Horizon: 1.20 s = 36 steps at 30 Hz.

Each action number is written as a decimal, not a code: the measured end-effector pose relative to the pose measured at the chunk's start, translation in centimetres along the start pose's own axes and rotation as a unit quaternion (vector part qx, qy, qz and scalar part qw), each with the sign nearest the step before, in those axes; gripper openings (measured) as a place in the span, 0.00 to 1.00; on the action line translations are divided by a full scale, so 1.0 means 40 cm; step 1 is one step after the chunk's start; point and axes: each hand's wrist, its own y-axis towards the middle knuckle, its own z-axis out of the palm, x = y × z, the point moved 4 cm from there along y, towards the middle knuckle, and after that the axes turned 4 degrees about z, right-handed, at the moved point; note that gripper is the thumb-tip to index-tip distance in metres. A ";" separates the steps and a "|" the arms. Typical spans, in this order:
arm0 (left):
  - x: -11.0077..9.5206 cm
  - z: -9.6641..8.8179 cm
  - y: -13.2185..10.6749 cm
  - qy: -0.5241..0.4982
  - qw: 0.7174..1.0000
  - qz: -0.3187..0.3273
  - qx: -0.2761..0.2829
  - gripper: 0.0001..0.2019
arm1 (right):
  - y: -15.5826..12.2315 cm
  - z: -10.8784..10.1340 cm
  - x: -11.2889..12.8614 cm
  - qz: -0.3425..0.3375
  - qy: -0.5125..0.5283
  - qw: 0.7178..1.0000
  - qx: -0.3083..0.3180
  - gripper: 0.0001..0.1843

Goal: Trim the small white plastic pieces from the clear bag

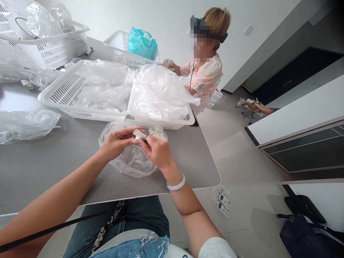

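A small white plastic pipe fitting [139, 134], T-shaped as far as it shows, is held over the table. My left hand [115, 141] pinches it between thumb and fingers from the left. Closed beside it, my right hand [159, 150] has its fingertips against the fitting's right side. A small dark bit shows between those fingers, too little to name. Under both hands a clear plastic bag [133, 163] lies spread on the table, with some white pieces [159, 133] behind my right hand.
White baskets [88, 114] full of clear bags stand just beyond my hands on the grey table [80, 150]. Another basket [120, 55] holds a turquoise bag [142, 43]. A co-worker [205, 71] wearing a headset is at the far side. The table's edge runs close in front of me.
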 end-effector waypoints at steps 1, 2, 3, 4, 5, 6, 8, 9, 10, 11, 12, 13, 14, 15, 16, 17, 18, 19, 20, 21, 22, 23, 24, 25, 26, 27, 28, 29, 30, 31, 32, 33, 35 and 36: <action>0.001 0.001 0.001 -0.001 1.000 0.000 0.003 0.20 | 0.000 0.000 0.001 -0.005 0.000 1.000 0.005 0.30; 0.001 0.001 0.001 -0.001 1.000 0.002 0.006 0.20 | 0.000 0.001 0.002 -0.007 -0.001 1.000 0.007 0.29; 0.001 0.001 0.002 0.000 1.000 0.004 0.009 0.20 | 0.000 0.001 0.001 -0.004 -0.002 1.000 0.008 0.29; 0.000 0.001 0.002 0.003 1.000 0.007 0.011 0.20 | 0.000 0.001 0.000 0.003 -0.003 1.000 0.005 0.29; -0.001 0.001 0.002 0.006 1.000 0.010 0.014 0.19 | 0.001 0.001 -0.002 0.011 -0.003 1.000 0.001 0.29; -0.002 0.001 0.002 0.011 1.000 0.012 0.018 0.19 | 0.001 0.001 -0.003 0.019 -0.003 1.000 -0.002 0.29; -0.004 0.000 0.000 0.024 0.999 0.015 0.025 0.19 | 0.002 0.003 -0.005 0.026 0.003 1.000 0.005 0.28; -0.005 -0.001 0.000 0.035 0.999 0.017 0.027 0.20 | 0.002 0.004 -0.004 0.023 0.009 1.000 0.013 0.28; -0.006 -0.002 -0.001 0.048 0.998 0.018 0.029 0.20 | 0.002 0.005 -0.003 0.017 0.017 0.999 0.021 0.27; -0.005 -0.002 -0.002 0.060 0.997 0.017 0.034 0.21 | 0.002 0.005 -0.002 0.012 0.025 0.999 0.028 0.27; -0.004 -0.001 -0.003 0.069 0.997 0.013 0.043 0.22 | 0.003 0.005 -0.002 0.011 0.032 0.999 0.032 0.27; -0.003 -0.001 -0.004 0.077 0.996 0.010 0.053 0.23 | 0.003 0.004 -0.003 0.015 0.036 0.999 0.033 0.27; -0.002 0.000 -0.005 0.083 0.995 0.006 0.064 0.24 | 0.003 0.003 -0.005 0.022 0.037 0.998 0.034 0.27; -0.002 0.000 -0.005 0.088 0.994 0.004 0.070 0.24 | 0.003 0.004 -0.008 0.031 0.035 0.998 0.037 0.27; -0.003 -0.001 -0.005 0.093 0.993 0.003 0.070 0.24 | 0.004 0.005 -0.011 0.039 0.032 0.998 0.042 0.28; -0.005 -0.003 -0.005 0.098 0.993 0.003 0.066 0.24 | 0.004 0.006 -0.013 0.044 0.028 0.997 0.048 0.28; -0.006 -0.005 -0.004 0.100 0.993 0.000 0.061 0.24 | 0.004 0.008 -0.015 0.046 0.024 0.997 0.055 0.28; -0.008 -0.007 -0.003 0.099 0.993 -0.004 0.058 0.24 | 0.005 0.010 -0.017 0.047 0.020 0.997 0.061 0.28; -0.009 -0.009 -0.003 0.093 0.994 -0.008 0.057 0.23 | 0.005 0.012 -0.018 0.047 0.015 0.997 0.064 0.27; -0.011 -0.010 -0.002 0.086 0.995 -0.010 0.058 0.23 | 0.005 0.014 -0.019 0.047 0.011 0.997 0.064 0.27; -0.013 -0.010 -0.001 0.079 0.995 -0.012 0.062 0.23 | 0.006 0.015 -0.019 0.046 0.007 0.997 0.063 0.26; -0.014 -0.011 0.001 0.072 0.995 -0.011 0.064 0.22 | 0.006 0.016 -0.020 0.045 0.003 0.997 0.062 0.26; -0.015 -0.012 0.002 0.067 0.996 -0.010 0.065 0.21 | 0.005 0.016 -0.020 0.043 0.001 0.997 0.060 0.26; -0.015 -0.013 0.004 0.065 0.996 -0.007 0.064 0.20 | 0.005 0.017 -0.019 0.042 0.000 0.997 0.058 0.26; -0.015 -0.015 0.006 0.066 0.996 -0.001 0.062 0.19 | 0.004 0.018 -0.019 0.041 -0.002 0.998 0.057 0.27; -0.015 -0.017 0.008 0.071 0.996 0.005 0.058 0.18 | 0.003 0.019 -0.019 0.040 -0.004 0.998 0.055 0.27; -0.016 -0.019 0.010 0.081 0.995 0.013 0.055 0.17 | 0.003 0.020 -0.018 0.039 -0.008 0.998 0.054 0.27; -0.017 -0.020 0.011 0.095 0.994 0.021 0.052 0.16 | 0.002 0.021 -0.018 0.038 -0.013 0.998 0.053 0.27; -0.018 -0.022 0.012 0.113 0.992 0.029 0.048 0.15 | 0.002 0.022 -0.018 0.036 -0.018 0.998 0.053 0.27; -0.021 -0.023 0.012 0.134 0.989 0.037 0.045 0.14 | 0.001 0.023 -0.018 0.035 -0.022 0.998 0.053 0.28; -0.024 -0.024 0.012 0.155 0.986 0.045 0.043 0.13 | 0.001 0.024 -0.017 0.034 -0.025 0.998 0.054 0.28; -0.027 -0.025 0.012 0.177 0.982 0.054 0.041 0.11 | 0.002 0.024 -0.017 0.034 -0.025 0.997 0.057 0.29; -0.033 -0.027 0.012 0.213 0.973 0.073 0.042 0.09 | 0.002 0.025 -0.015 0.025 -0.021 0.997 0.067 0.30; -0.034 -0.028 0.012 0.225 0.970 0.080 0.044 0.09 | 0.002 0.024 -0.012 0.015 -0.017 0.997 0.072 0.31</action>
